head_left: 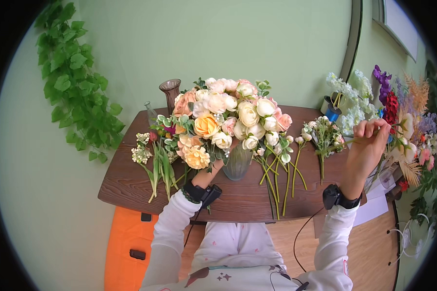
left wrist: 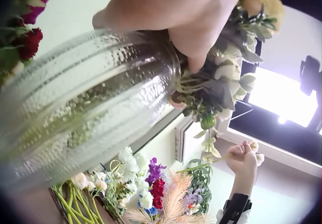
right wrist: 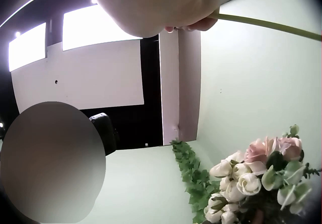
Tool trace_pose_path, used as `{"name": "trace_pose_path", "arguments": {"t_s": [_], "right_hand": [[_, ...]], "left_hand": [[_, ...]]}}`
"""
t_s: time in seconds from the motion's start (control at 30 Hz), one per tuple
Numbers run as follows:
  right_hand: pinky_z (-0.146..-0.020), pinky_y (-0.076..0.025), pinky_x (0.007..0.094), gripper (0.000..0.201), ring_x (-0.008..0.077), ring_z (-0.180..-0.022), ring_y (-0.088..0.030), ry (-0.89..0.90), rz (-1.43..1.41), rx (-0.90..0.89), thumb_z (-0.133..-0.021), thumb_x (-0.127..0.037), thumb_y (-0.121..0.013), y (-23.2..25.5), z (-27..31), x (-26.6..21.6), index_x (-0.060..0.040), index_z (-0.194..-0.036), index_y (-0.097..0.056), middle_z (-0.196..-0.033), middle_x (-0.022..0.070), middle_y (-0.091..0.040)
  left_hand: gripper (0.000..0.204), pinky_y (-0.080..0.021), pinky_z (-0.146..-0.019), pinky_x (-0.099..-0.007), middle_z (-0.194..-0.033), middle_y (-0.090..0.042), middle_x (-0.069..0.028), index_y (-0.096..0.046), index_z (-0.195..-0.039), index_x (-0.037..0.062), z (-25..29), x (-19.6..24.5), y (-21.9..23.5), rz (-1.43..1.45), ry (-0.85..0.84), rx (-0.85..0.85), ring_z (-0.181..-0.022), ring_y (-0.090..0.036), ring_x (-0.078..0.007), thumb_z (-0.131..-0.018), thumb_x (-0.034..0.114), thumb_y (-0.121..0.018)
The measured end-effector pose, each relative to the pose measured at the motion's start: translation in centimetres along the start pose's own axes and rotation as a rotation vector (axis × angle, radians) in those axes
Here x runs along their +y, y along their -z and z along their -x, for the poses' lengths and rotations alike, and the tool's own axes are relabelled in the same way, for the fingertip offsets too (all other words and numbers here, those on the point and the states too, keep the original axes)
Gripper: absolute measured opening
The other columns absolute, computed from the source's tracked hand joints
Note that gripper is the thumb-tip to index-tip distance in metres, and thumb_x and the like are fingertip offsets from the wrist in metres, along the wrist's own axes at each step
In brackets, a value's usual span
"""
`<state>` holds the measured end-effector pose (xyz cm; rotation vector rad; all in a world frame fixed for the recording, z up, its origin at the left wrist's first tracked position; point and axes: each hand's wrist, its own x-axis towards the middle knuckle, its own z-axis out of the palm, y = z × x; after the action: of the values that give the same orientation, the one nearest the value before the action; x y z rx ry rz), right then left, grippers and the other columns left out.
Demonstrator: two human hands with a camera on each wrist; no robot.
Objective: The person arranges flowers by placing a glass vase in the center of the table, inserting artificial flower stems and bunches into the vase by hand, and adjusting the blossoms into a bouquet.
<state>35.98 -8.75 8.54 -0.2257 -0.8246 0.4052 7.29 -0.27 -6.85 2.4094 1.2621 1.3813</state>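
Note:
A large bouquet (head_left: 228, 114) of cream, pink and peach roses fills a ribbed clear glass vase (head_left: 236, 165) near the middle of the table. My left hand (left wrist: 171, 10) holds the vase around its neck, just under the blooms; in the head view most of that hand is hidden by flowers. Raised at the right, my right hand (head_left: 369, 148) pinches a flower by its thin green stem (right wrist: 266, 25). The stem's bare end points left towards the bouquet. Pale petals (left wrist: 259, 156) show beyond the fingers in the left wrist view.
Loose cut flowers lie on the dark wooden table (head_left: 126, 182) on both sides of the vase. A brown glass vase (head_left: 170, 89) stands at the back left. Colourful flowers (head_left: 391, 104) crowd the right end. An ivy garland (head_left: 70, 82) hangs on the left wall.

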Motion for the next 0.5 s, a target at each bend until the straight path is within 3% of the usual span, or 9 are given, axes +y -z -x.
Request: {"name": "trace_pose_path", "arguments": {"t_s": [0.07, 0.2, 0.27, 0.3, 0.37, 0.4, 0.47, 0.5], "right_hand": [[-0.052, -0.030, 0.0205, 0.024, 0.0077, -0.055, -0.034, -0.032, 0.086, -0.171, -0.094, -0.025, -0.044, 0.8, -0.2, -0.2, -0.0060, -0.082, -0.052, -0.061, -0.0035, -0.034], [-0.052, -0.030, 0.0195, 0.019, 0.0048, -0.058, -0.036, -0.107, 0.379, -0.210, -0.092, -0.021, -0.050, -1.0, 1.6, 0.6, -0.0057, -0.084, -0.059, -0.062, -0.0055, -0.038], [-0.052, -0.030, 0.0176, 0.014, 0.0026, -0.059, -0.039, -0.121, 0.688, -0.402, -0.089, -0.016, -0.055, -2.8, 2.2, 1.6, -0.0052, -0.086, -0.063, -0.066, -0.0062, -0.045], [-0.052, -0.030, 0.0176, 0.014, 0.0026, -0.059, -0.039, -0.121, 0.687, -0.401, -0.089, -0.016, -0.055, -3.2, 2.6, 2.4, -0.0052, -0.086, -0.063, -0.066, -0.0062, -0.045], [-0.048, -0.026, 0.0185, 0.017, 0.0023, -0.057, -0.036, -0.116, 0.648, -0.638, -0.088, -0.016, -0.054, -4.2, 3.3, 3.8, -0.0048, -0.097, -0.064, -0.067, -0.0080, -0.046], [-0.059, -0.040, 0.0194, 0.018, 0.0053, -0.068, -0.050, -0.084, 0.700, -0.747, -0.087, -0.013, -0.055, -4.9, 3.5, 3.8, -0.0035, -0.100, -0.063, -0.080, -0.0018, -0.059], [-0.072, -0.045, 0.0224, 0.020, 0.0078, -0.081, -0.056, -0.735, -0.427, -0.751, -0.083, -0.013, -0.059, -4.1, 3.2, 6.9, -0.0027, -0.100, -0.062, -0.093, 0.0032, -0.064], [-0.066, -0.045, 0.0216, 0.022, 0.0087, -0.075, -0.056, -0.508, -0.063, -0.824, -0.080, -0.010, -0.062, -4.1, 3.5, 7.3, 0.0000, -0.099, -0.062, -0.089, 0.0034, -0.063]], "left_hand": [[0.039, -0.032, -0.099, -0.0320, -0.127, -0.043, -0.0130, -0.037, -0.127, 0.0028, -2.9, -0.5, -1.2, 0.000, 0.000, 0.004, -0.118, -0.041, -0.0234, -0.091, 0.018, -0.042], [0.039, -0.033, -0.098, -0.0324, -0.126, -0.044, -0.0126, -0.038, -0.126, 0.0030, -2.3, -2.8, -0.4, -0.004, 0.002, 0.010, -0.117, -0.042, -0.0236, -0.091, 0.018, -0.044], [0.039, -0.034, -0.097, -0.0326, -0.125, -0.044, -0.0124, -0.038, -0.126, 0.0031, -3.5, -3.7, -0.7, -0.007, 0.001, 0.013, -0.116, -0.042, -0.0237, -0.090, 0.018, -0.045], [0.039, -0.034, -0.097, -0.0326, -0.125, -0.044, -0.0123, -0.039, -0.125, 0.0032, -3.1, -4.1, -0.6, -0.009, 0.000, 0.016, -0.116, -0.042, -0.0237, -0.090, 0.018, -0.045], [0.039, -0.034, -0.097, -0.0328, -0.124, -0.045, -0.0121, -0.039, -0.125, 0.0033, -2.8, -4.7, -0.7, -0.013, -0.002, 0.023, -0.115, -0.043, -0.0238, -0.090, 0.018, -0.046], [0.039, -0.035, -0.096, -0.0329, -0.124, -0.045, -0.0120, -0.039, -0.125, 0.0033, -3.0, -5.2, -0.8, -0.014, -0.003, 0.026, -0.115, -0.043, -0.0239, -0.089, 0.018, -0.046], [0.039, -0.035, -0.096, -0.0331, -0.123, -0.046, -0.0118, -0.040, -0.124, 0.0035, -3.9, -5.9, -1.1, -0.017, -0.005, 0.030, -0.114, -0.044, -0.0240, -0.089, 0.018, -0.047], [0.039, -0.035, -0.096, -0.0332, -0.123, -0.046, -0.0117, -0.040, -0.124, 0.0035, -3.2, -6.0, -1.4, -0.018, -0.007, 0.031, -0.114, -0.044, -0.0240, -0.089, 0.018, -0.047]]}}
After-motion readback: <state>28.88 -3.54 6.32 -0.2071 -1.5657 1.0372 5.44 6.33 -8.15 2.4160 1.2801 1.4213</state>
